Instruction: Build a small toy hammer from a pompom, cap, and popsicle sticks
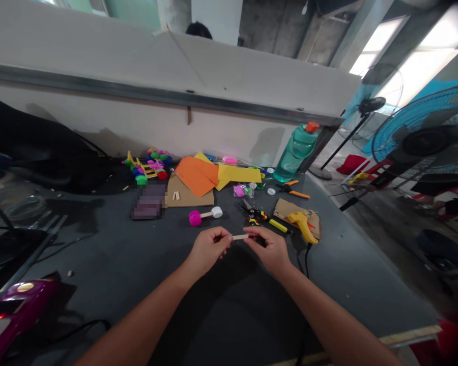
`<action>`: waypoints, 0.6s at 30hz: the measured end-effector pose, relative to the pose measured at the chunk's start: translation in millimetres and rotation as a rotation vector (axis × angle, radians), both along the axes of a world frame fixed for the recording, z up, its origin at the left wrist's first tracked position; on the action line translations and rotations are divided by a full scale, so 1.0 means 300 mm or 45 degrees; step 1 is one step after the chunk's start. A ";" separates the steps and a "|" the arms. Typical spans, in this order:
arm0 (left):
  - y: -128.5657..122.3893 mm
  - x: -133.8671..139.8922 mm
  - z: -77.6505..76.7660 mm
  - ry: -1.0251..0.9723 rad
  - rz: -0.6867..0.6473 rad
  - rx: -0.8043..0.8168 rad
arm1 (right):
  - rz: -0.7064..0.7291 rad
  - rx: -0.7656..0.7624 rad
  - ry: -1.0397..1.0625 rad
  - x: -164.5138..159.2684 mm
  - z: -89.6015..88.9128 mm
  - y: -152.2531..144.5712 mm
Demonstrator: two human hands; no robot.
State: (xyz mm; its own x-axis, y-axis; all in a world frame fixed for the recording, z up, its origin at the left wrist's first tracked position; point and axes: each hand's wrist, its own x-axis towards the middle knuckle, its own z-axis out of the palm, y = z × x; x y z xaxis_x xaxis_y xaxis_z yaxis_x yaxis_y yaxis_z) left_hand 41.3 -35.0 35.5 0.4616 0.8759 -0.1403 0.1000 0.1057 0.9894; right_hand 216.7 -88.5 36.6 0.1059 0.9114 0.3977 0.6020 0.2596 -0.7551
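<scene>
Between my two hands is a short, pale wooden stick (240, 237). My left hand (212, 246) pinches its left end and my right hand (269, 247) pinches the right end. Just beyond them lies a wooden stick with a pink bottle cap and a white bottle cap (217, 212) at its ends. Black and yellow pliers (254, 213) rest past my right hand, with a yellow-handled tool (278, 225) beside them. To the right, a yellow glue gun (303, 226) lies on a piece of cardboard (284, 207).
Orange paper (198, 175) and yellow paper (240, 173) lie on cardboard (191, 198) at the back. A teal bottle (294, 155) stands near orange-handled pliers (299, 194). Colourful cap models (148, 168) sit back left. A magenta device (30, 310) is at left; a fan (416, 140) stands right.
</scene>
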 end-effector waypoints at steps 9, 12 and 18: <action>0.005 -0.002 -0.017 -0.018 0.009 0.125 | -0.064 -0.020 0.055 0.004 -0.006 0.003; 0.004 -0.008 -0.026 0.057 0.051 0.333 | -0.072 -0.028 0.054 0.007 -0.012 0.005; -0.006 -0.020 -0.006 0.180 0.101 0.698 | -0.052 -0.019 0.077 -0.002 -0.009 0.006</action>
